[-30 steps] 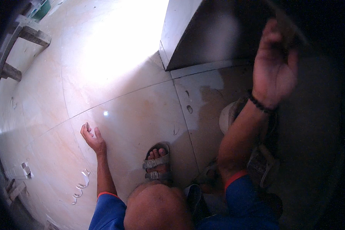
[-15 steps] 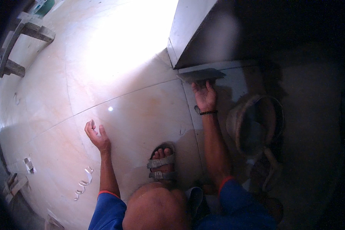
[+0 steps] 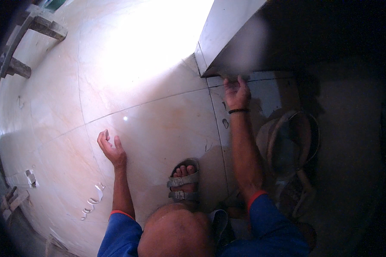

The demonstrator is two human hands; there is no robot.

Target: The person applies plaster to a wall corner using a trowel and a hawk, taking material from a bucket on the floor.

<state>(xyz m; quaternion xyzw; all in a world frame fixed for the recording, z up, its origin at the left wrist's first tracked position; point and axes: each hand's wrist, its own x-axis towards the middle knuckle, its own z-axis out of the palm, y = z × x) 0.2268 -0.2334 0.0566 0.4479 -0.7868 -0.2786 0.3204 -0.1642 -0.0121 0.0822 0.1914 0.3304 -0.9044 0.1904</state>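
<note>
My left hand [image 3: 111, 147] hovers over the tiled floor [image 3: 167, 115], fingers loosely curled and apart, with nothing in it. My right hand [image 3: 237, 93], a dark bracelet at its wrist, reaches to the foot of the wall corner [image 3: 210, 53]. Its fingers are bent around the near side of a flat grey plate [image 3: 229, 73], perhaps a trowel. Shadow hides most of that plate, which lies close to the wall base. Small dark blobs [image 3: 225, 123] lie on the floor beside the right wrist.
A round bucket [image 3: 272, 141] stands in shadow right of my right forearm. My sandalled foot [image 3: 184, 175] is between my arms. A curled white strip [image 3: 92, 201] lies at left; a wooden frame [image 3: 47, 28] stands far left. Bright light washes out the far floor.
My right hand has pushed the grey plate farther away, against the wall base, so less of it shows. My left hand stays almost in place. The view has shifted slightly.
</note>
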